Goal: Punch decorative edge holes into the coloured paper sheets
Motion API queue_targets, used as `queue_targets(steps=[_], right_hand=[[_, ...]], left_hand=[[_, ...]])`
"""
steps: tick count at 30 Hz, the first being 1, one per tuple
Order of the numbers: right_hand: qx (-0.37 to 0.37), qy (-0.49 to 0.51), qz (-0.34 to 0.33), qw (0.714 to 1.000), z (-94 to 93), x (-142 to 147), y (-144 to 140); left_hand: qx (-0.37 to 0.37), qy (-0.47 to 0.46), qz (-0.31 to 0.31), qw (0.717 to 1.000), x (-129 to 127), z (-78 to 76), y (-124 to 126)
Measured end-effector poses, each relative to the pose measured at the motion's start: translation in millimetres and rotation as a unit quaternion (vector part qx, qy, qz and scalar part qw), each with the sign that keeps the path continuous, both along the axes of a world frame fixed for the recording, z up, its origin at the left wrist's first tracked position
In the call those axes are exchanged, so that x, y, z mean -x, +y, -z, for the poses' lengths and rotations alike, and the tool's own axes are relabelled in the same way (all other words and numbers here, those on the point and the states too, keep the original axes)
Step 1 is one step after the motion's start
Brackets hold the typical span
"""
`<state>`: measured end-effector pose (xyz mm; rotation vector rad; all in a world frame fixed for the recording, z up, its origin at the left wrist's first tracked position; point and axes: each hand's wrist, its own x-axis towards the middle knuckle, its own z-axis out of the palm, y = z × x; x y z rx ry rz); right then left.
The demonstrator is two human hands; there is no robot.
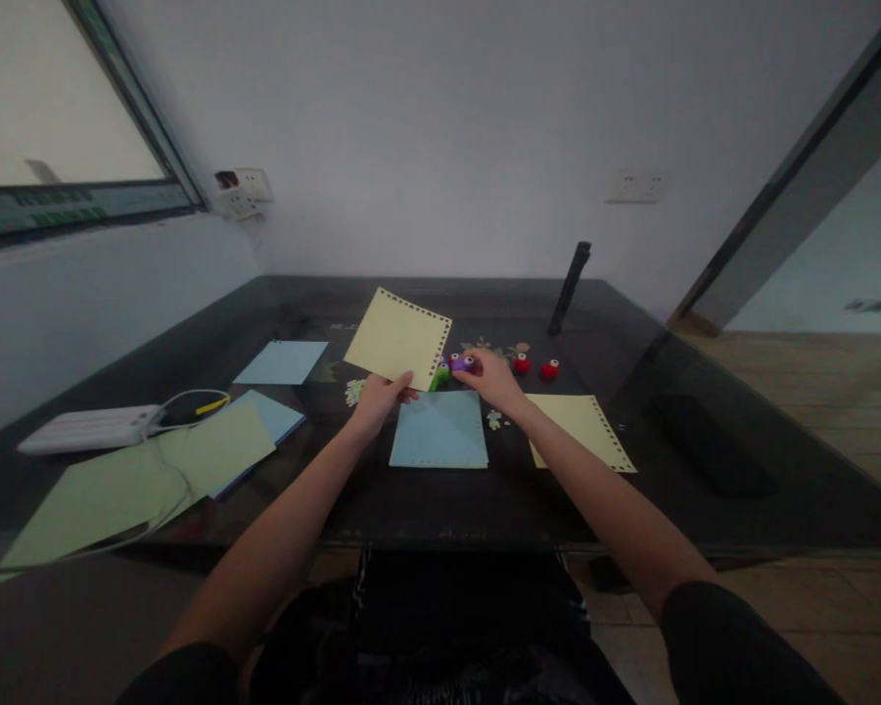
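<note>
Yellow perforated paper sheet [398, 338] pinched in left hand [377, 399], raised off dark glass surface [705, 431].
R hand [493, 377] fingers closed on small purple plastic punch [461, 362] at sheet's 3 o'clock; step looks like punching, next needs edge fed into slot.

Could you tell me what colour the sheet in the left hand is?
Pale yellow sheet, punched along two edges; head view.

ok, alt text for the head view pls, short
A person's left hand lifts a yellow sheet with a perforated edge above a dark glass table, while the right hand rests on a purple punch. Blue and yellow papers, two red punches and a white power strip lie around.
</note>
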<state>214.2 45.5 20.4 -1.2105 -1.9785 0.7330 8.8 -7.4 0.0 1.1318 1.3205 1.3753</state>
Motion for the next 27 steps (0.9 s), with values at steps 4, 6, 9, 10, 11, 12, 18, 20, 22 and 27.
queue_targets(steps=[4, 6, 9, 10, 11, 12, 18, 20, 22, 27], right_hand=[[0.188, 0.262, -0.073, 0.944, -3.7, -33, -29], [0.234, 0.318, -0.075, 0.916, -1.2, -48, -46], [0.276, 0.367, -0.079, 0.885, 6.2, -64, -63], [0.286, 0.379, -0.082, 0.876, 9.0, -66, -66], [0.294, 0.390, -0.083, 0.868, 11.6, -68, -68], [0.301, 0.400, -0.083, 0.862, 14.0, -69, -68], [0.320, 0.423, -0.068, 0.845, 20.8, -67, -66], [0.322, 0.414, -0.075, 0.848, 20.9, -66, -66], [0.320, 0.401, -0.079, 0.854, 21.4, -67, -67], [0.300, 0.406, -0.038, 0.862, 27.2, -68, -65]], left_hand=[[0.007, -0.008, 0.052, 0.999, -13, 1.8, -4], [0.010, -0.021, 0.083, 0.996, -25, -0.4, -7], [0.012, -0.037, 0.120, 0.992, -46, -8.3, -12], [0.012, -0.042, 0.127, 0.991, -54, -11.2, -13], [0.011, -0.046, 0.132, 0.990, -61, -13.6, -13], [0.010, -0.050, 0.133, 0.990, -67, -15.1, -13], [0.015, -0.029, 0.111, 0.993, -83, -3.9, -11], [0.015, -0.014, 0.112, 0.994, -80, 0.8, -12], [0.013, -0.008, 0.112, 0.994, -77, 2.5, -13], [0.000, 0.030, 0.098, 0.995, -75, 0.0, -12]])
